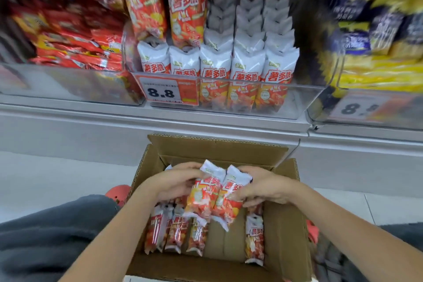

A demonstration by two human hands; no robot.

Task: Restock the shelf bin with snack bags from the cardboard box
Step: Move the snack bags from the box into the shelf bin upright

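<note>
**Two bags gathered over the box, ready for the shelf**

Left hand [177, 184] curls round the left snack bag [201, 192]; right hand [258, 186] pinches the right snack bag [227, 197]. Both bags are held side by side, touching, white tops pointing to the shelf, likely so they go in together, same way up as the stocked ones. They hover above the open cardboard box [286, 231], where a few more bags [176, 233] lie flat, bare cardboard showing between them. Ahead, the clear shelf bin [295, 98] holds upright rows behind a price tag [168, 92] reading 8.8; two bags [167, 4] sit stacked on top at the left. Neighbouring bins blurred.
</note>
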